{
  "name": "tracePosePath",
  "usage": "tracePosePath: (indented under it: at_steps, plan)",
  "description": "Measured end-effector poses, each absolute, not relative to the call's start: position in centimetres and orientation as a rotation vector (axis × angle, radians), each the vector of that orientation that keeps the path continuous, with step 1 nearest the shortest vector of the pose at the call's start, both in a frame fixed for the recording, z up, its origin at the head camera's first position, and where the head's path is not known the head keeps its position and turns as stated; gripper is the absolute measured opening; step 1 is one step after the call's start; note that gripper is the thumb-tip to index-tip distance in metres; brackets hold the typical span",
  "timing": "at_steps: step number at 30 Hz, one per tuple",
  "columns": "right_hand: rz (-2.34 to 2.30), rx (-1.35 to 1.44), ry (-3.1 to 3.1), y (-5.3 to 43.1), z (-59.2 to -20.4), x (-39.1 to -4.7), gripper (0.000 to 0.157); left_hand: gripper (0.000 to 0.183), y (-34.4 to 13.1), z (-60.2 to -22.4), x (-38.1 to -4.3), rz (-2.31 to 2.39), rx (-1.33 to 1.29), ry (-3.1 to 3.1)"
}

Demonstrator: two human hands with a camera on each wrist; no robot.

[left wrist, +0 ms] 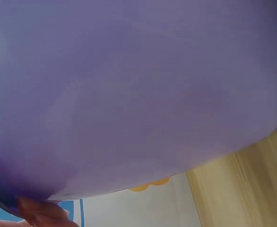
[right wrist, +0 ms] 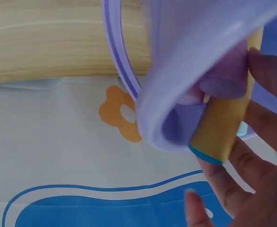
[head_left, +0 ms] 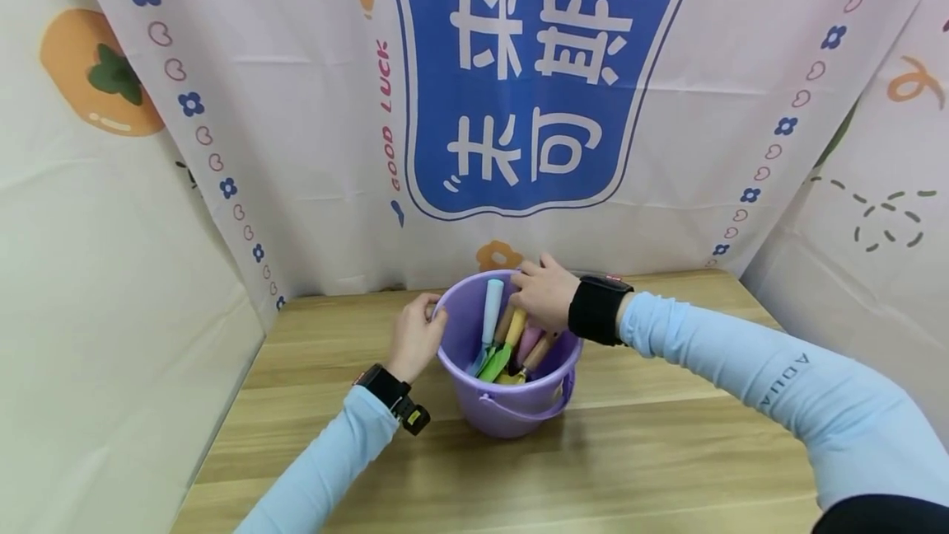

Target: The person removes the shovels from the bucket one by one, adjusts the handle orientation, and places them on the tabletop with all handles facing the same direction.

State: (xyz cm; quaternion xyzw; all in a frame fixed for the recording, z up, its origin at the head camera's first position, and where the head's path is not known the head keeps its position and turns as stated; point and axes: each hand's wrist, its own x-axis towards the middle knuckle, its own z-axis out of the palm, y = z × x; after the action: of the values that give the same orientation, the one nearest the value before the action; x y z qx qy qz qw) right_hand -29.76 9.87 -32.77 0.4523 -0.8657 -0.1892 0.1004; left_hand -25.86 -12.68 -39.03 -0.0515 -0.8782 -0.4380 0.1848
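Observation:
A purple bucket (head_left: 498, 412) stands on the table, holding several small garden tools. Among them are a light blue handle (head_left: 493, 307), a yellow handle (head_left: 516, 325) with a green blade (head_left: 493, 364), and a wooden handle (head_left: 540, 351). My left hand (head_left: 417, 338) grips the bucket's left rim. Over the back right of the opening, my right hand (head_left: 546, 293) reaches in. In the right wrist view its fingers (right wrist: 266, 125) hold a wooden handle with a blue end (right wrist: 220, 127), beside a pink handle (right wrist: 227, 78). That tool's working end is hidden.
The wooden table (head_left: 667, 435) meets a printed cloth (head_left: 334, 147) close behind the bucket. Cloth walls (head_left: 104, 287) also stand at both sides. The bucket's carrying handle (head_left: 530, 416) hangs down at the front.

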Motion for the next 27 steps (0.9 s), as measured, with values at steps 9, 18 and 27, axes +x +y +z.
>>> tracePosePath:
  at_steps: [9, 18, 27]
  plan:
    - [-0.219, 1.506, -2.800, 9.9, -31.9, -29.8, 0.035, 0.026, -12.5, -39.1, -26.8, -1.189, -0.134, -2.492]
    - [-0.024, 1.591, -2.920, 9.7, -31.8, -28.7, 0.030, 0.027, -12.6, -38.9, -26.9, -1.198, -0.129, -2.494]
    - [-0.171, 1.588, -2.819, 10.4, -31.0, -28.3, 0.012, 0.027, -12.8, -38.9, -26.8, -1.226, -0.113, -2.501]
